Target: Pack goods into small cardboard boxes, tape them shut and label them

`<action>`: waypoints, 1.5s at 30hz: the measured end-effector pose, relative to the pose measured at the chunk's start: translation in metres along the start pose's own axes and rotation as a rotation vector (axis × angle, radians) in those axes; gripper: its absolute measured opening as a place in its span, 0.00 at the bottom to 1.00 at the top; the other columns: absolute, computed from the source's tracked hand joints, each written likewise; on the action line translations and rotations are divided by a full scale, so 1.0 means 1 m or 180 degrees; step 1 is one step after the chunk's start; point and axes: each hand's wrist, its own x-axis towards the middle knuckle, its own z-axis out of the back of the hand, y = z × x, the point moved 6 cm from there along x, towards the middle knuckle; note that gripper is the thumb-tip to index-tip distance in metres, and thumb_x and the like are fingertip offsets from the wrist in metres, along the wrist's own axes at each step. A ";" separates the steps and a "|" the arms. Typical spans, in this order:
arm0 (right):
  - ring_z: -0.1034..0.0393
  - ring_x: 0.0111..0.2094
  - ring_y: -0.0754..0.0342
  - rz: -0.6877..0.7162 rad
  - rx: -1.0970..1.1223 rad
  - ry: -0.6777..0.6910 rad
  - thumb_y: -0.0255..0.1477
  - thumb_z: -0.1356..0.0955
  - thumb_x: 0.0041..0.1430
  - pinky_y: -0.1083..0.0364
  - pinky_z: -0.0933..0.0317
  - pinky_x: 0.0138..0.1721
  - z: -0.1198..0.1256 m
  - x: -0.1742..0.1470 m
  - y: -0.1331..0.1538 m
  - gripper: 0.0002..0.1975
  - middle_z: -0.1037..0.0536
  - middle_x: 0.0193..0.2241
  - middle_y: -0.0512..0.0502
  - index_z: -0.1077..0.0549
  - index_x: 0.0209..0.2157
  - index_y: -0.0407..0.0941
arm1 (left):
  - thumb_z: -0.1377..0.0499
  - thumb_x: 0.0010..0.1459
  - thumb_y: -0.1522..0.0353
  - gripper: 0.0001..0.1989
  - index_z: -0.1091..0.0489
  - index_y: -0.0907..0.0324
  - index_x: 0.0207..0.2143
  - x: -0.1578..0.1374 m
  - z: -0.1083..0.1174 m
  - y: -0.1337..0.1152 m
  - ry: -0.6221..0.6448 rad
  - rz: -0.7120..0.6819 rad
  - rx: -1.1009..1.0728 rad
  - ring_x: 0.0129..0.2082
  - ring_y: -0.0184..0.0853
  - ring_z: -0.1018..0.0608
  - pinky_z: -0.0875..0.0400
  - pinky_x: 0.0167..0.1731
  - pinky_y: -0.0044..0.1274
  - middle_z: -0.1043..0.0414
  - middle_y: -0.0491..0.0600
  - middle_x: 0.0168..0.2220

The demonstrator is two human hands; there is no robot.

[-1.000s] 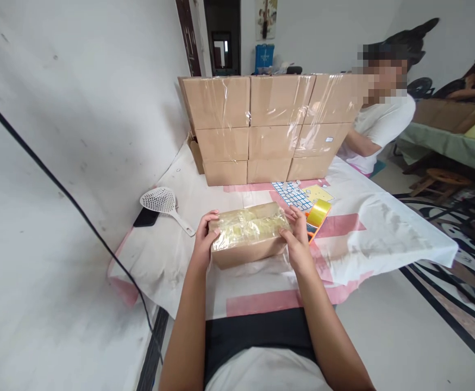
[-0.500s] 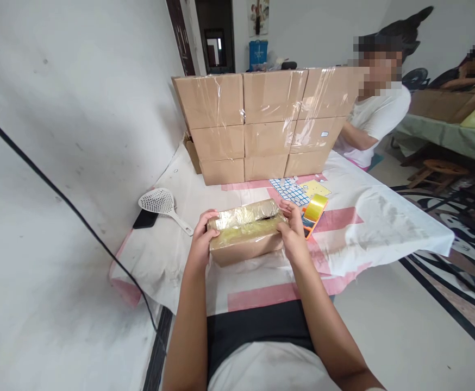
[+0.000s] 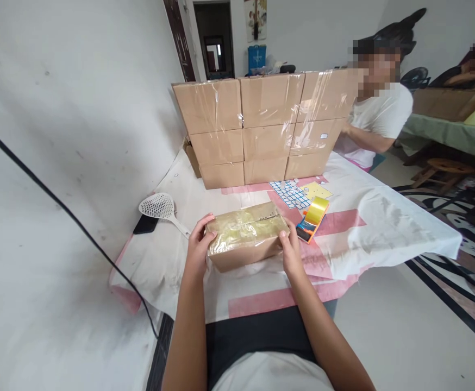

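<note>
A cardboard box with shiny yellowish tape across its top sits near the table's front edge, slightly turned. My left hand grips its left end, thumb on the top edge. Around the right end is my right hand, its thumb at the front top corner and the fingers mostly hidden behind. The top flaps lie nearly level, with a ragged edge along the seam toward the right. Just right of my right hand lies an orange tape dispenser holding a roll of yellow tape.
Stacked cardboard boxes under clear wrap stand at the table's back. A white slotted skimmer and a black flat object lie left. Small label sheets lie behind the dispenser. A person is behind the stack at right.
The gap in the box's top has closed as the flaps came down. My right-hand fingers have moved from the top flap to the box's right end.
</note>
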 end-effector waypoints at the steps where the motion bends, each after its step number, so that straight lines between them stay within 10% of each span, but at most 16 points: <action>1: 0.37 0.64 0.40 0.0030 0.0018 -0.0004 0.50 0.36 0.64 0.38 0.45 0.67 0.000 -0.001 -0.003 0.29 0.30 0.61 0.40 0.35 0.62 0.51 | 0.34 0.50 0.64 0.19 0.22 0.51 0.47 0.000 0.000 -0.002 -0.0013 -0.0012 0.0009 0.67 0.49 0.33 0.38 0.65 0.38 0.31 0.50 0.65; 14: 0.32 0.61 0.40 0.0332 0.0314 -0.0122 0.50 0.31 0.62 0.40 0.41 0.64 0.000 -0.003 -0.017 0.29 0.26 0.59 0.38 0.30 0.59 0.48 | 0.38 0.52 0.67 0.17 0.22 0.51 0.45 -0.003 -0.002 -0.013 -0.0056 -0.0122 0.0595 0.66 0.47 0.31 0.35 0.63 0.37 0.32 0.49 0.66; 20: 0.32 0.59 0.40 0.0436 0.0178 -0.0123 0.47 0.31 0.62 0.40 0.39 0.62 0.001 -0.010 -0.024 0.28 0.27 0.57 0.37 0.31 0.59 0.48 | 0.40 0.62 0.62 0.10 0.19 0.53 0.35 -0.019 -0.007 -0.062 -0.0072 -0.1149 0.2861 0.67 0.51 0.34 0.43 0.66 0.46 0.30 0.52 0.63; 24: 0.33 0.59 0.41 0.0880 -0.0359 -0.0746 0.43 0.30 0.62 0.39 0.39 0.61 0.032 -0.004 -0.004 0.25 0.28 0.56 0.38 0.31 0.56 0.48 | 0.44 0.67 0.63 0.11 0.21 0.52 0.37 -0.047 -0.037 -0.087 0.0131 -0.1657 0.4004 0.60 0.50 0.28 0.48 0.66 0.52 0.23 0.50 0.56; 30: 0.34 0.60 0.44 0.0610 -0.0668 -0.2002 0.39 0.29 0.61 0.41 0.42 0.64 0.101 0.024 -0.006 0.22 0.29 0.54 0.39 0.31 0.54 0.46 | 0.43 0.67 0.59 0.24 0.33 0.52 0.63 -0.081 -0.109 -0.061 0.1209 -0.1738 0.4188 0.67 0.48 0.32 0.52 0.70 0.48 0.33 0.52 0.67; 45: 0.27 0.52 0.44 -0.0042 0.0160 -0.1488 0.39 0.29 0.56 0.42 0.32 0.54 0.107 0.043 -0.053 0.21 0.23 0.52 0.37 0.29 0.49 0.44 | 0.47 0.67 0.53 0.26 0.32 0.50 0.64 -0.070 -0.095 -0.062 0.0547 -0.1246 0.4692 0.72 0.55 0.41 0.50 0.67 0.54 0.36 0.49 0.68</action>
